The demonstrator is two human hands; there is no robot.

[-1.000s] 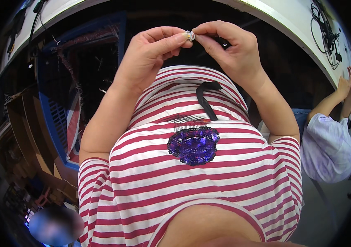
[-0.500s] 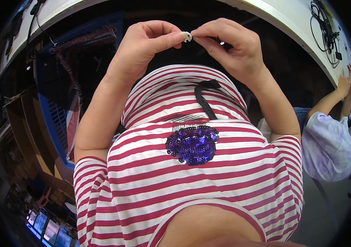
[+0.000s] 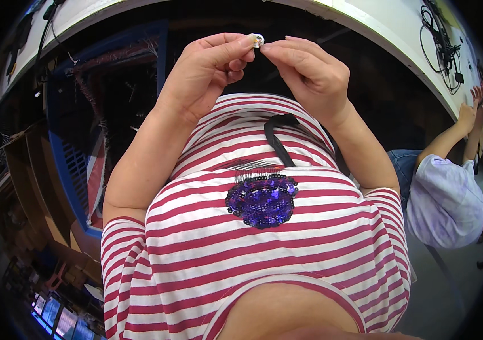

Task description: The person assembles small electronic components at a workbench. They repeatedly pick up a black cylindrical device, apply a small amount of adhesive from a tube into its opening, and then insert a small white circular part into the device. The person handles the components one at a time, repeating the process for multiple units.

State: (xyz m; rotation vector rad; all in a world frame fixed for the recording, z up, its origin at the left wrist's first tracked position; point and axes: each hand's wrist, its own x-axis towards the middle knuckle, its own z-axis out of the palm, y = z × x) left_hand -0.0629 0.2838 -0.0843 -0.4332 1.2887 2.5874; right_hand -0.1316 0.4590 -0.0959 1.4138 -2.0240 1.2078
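Between thumb and forefinger, my left hand pinches a small white piece with a dark and yellowish spot on it. Its kind is too small to tell. My right hand is closed, thumb and forefinger tips together at the piece's right edge. Whether those tips grip the piece or something finer, I cannot make out. Both hands are raised in front of my striped shirt, just short of the white table edge.
To the left stand a blue plastic crate and cardboard boxes. Black cables lie on the table at the right. A co-worker in a pale shirt is close on my right, arms at the table. A black strap lies against my shirt.
The white piece has turned and shows more of its face. My right hand has shifted slightly left and down; the shiny bit under its fingers is out of sight.
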